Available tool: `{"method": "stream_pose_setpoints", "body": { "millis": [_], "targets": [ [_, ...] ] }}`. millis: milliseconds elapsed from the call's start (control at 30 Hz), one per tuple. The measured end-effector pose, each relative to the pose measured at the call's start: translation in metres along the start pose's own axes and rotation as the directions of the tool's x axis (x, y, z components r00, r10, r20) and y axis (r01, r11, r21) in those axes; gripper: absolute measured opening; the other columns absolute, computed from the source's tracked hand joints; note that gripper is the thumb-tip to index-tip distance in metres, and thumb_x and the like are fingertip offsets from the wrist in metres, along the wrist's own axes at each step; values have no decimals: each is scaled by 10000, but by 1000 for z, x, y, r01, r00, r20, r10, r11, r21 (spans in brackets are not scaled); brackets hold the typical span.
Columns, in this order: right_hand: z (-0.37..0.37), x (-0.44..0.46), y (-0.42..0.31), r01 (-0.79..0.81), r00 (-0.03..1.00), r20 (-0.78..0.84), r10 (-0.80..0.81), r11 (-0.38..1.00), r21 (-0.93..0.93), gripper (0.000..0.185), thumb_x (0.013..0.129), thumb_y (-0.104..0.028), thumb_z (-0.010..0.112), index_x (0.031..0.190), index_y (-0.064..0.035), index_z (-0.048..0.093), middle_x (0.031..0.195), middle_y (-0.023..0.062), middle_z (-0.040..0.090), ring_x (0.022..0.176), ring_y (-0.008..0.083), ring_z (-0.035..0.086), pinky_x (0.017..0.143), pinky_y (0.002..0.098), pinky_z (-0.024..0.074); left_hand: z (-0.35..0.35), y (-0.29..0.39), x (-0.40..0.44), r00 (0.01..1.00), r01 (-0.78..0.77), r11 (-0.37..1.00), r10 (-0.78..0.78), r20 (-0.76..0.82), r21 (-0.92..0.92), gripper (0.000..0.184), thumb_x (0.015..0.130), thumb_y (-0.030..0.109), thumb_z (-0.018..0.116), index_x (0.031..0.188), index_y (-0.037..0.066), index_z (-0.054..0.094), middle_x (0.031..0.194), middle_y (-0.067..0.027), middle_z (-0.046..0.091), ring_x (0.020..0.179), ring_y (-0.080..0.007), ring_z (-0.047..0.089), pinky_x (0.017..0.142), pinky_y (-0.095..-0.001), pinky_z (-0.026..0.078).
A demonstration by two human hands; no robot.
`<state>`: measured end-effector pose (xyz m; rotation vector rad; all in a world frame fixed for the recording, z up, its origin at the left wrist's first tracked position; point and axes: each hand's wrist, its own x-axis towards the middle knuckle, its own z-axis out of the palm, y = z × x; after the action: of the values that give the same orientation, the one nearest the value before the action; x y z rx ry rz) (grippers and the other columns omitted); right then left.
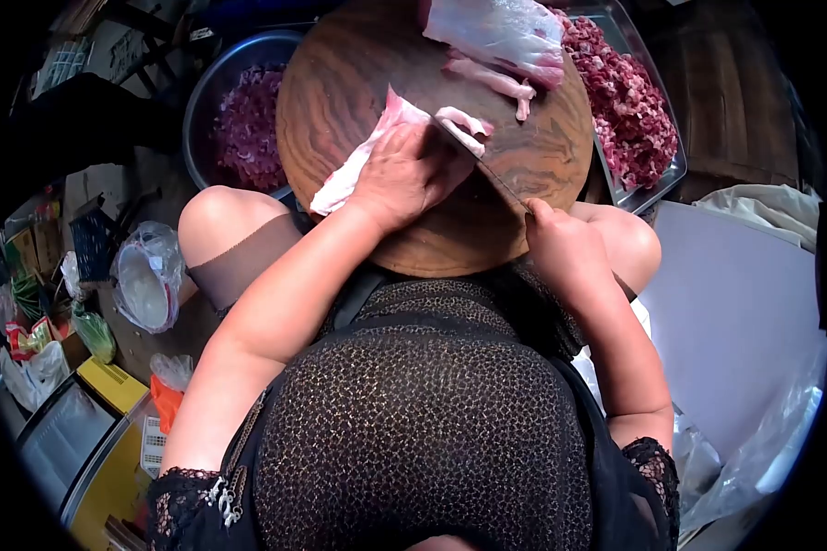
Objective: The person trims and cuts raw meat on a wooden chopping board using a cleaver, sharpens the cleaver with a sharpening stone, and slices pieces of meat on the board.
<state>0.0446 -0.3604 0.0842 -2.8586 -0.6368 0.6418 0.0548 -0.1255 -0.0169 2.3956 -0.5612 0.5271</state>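
A round wooden chopping board [340, 83] lies in front of me. My left hand [404, 174] presses down on a pale pink piece of meat [340, 184], its fingers bent over it. The handle end of a knife [498, 184] is in my right hand [560, 241], with the fingers closed round it. The blade slants up and left, close to my left fingertips, and a small pale strip [464, 129] lies beside its tip. Farther back on the board are a larger slab of meat [501, 37] and a thin strip [492, 81].
A metal bowl [202, 101] with chopped meat [251, 124] stands left of the board. On the right, a metal tray [675, 174] holds more chopped meat [620, 101]. A grey panel [717, 312] is at far right; a white bucket [147, 285] and plastic bags stand left.
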Motion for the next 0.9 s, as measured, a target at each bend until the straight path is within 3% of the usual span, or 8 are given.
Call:
{"method": "stream_pose_setpoints", "body": {
  "millis": [133, 200, 333, 400, 667, 733, 833, 900],
  "targets": [
    [-2, 29, -13, 72, 997, 18, -73, 996, 50, 169, 889, -100, 481, 962, -10, 603, 832, 228, 660, 799, 398, 653, 700, 484, 523, 3, 0, -3, 1000, -13, 999, 14, -6, 48, 212, 833, 224, 681, 1027, 141, 702, 1115, -50, 605, 991, -298, 591, 910, -452, 459],
    [10, 66, -26, 113, 993, -23, -113, 993, 17, 155, 863, -89, 478, 914, -6, 599, 839, 229, 660, 814, 403, 653, 706, 492, 523, 6, 0, -4, 999, -38, 994, 40, -21, 105, 197, 829, 303, 650, 975, 190, 720, 1039, -56, 589, 1056, -270, 524, 1122, -588, 209],
    [-9, 118, -39, 169, 985, -49, -167, 984, 61, 203, 879, -137, 460, 959, -63, 631, 914, 215, 681, 872, 371, 668, 757, 490, 528, 1, 2, -12, 997, -18, 996, 11, 81, 91, 203, 824, 295, 668, 972, 166, 720, 1081, -74, 582, 1071, -280, 533, 1119, -562, 236],
    [-1, 120, -22, 154, 946, -293, -140, 988, 25, 202, 887, -164, 477, 977, -60, 625, 911, 209, 681, 866, 379, 662, 756, 493, 523, 1, 0, -18, 994, 65, 997, -61, 91, -46, 185, 805, 280, 697, 903, 126, 725, 1041, -124, 587, 1028, -320, 567, 1093, -469, 322],
    [23, 9, 5, 217, 922, -356, -153, 965, 149, 200, 931, -218, 533, 1050, -98, 640, 829, 176, 679, 738, 369, 661, 657, 480, 532, -5, 4, -23, 989, 29, 978, -58, 137, 205, 271, 790, 376, 707, 891, 125, 719, 893, -106, 614, 889, -315, 591, 848, -437, 471],
    [37, -7, 6, 207, 914, -369, -169, 976, 66, 196, 927, -186, 537, 1073, -89, 625, 786, 154, 672, 690, 339, 663, 603, 448, 536, -13, 17, -12, 973, 77, 971, -123, 197, 228, 264, 788, 375, 706, 895, 134, 720, 888, -104, 628, 865, -320, 601, 858, -441, 472],
    [46, -8, 2, 170, 930, -321, -179, 984, -55, 213, 915, -168, 542, 1101, -82, 602, 749, 142, 659, 664, 310, 664, 576, 427, 536, -18, 25, -2, 965, 254, 948, -236, 111, -193, 237, 820, 305, 678, 985, 137, 706, 1032, -68, 665, 997, -312, 604, 1060, -513, 349],
    [43, -4, -1, 159, 947, -277, -160, 987, -26, 243, 902, -136, 551, 1131, -69, 600, 779, 161, 661, 696, 334, 659, 616, 432, 535, -13, 15, -5, 989, 127, 990, -122, 85, -60, 239, 831, 299, 660, 1008, 143, 701, 1061, -61, 659, 1054, -299, 581, 1102, -544, 278]
  ]
}}
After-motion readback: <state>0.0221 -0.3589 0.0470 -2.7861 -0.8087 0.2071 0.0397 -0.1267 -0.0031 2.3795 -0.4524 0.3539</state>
